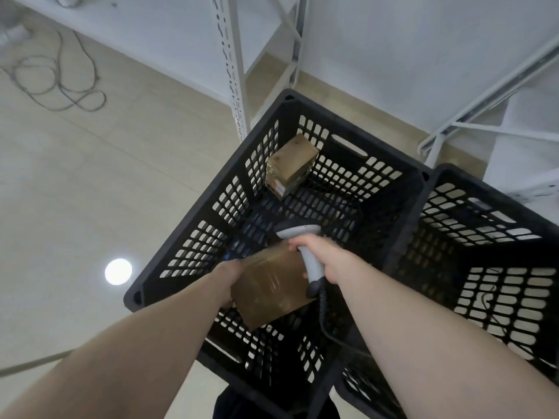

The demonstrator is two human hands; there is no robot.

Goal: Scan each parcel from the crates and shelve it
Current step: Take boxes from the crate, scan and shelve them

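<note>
- Two bare arms reach down and forward into the nearer crate [193,228], hands apart, each clamped on its own thing.
- Left hand [230,275] grips the left edge of a brown parcel [272,287], held above the crate's inside; its long axis runs from lower left to upper right.
- Right hand [320,252] is wrapped round the grey handle of one scanner [299,234], head pointing away and down past the parcel's far edge, coiled cord [323,309] hanging below.
- One more parcel [292,164] lies tilted against the crate's far corner.
- Two black crates in all; the second crate [496,267] touches the first on the right.
- White shelving [233,65] stands behind; a loose cable [60,86] lies on the floor.
</note>
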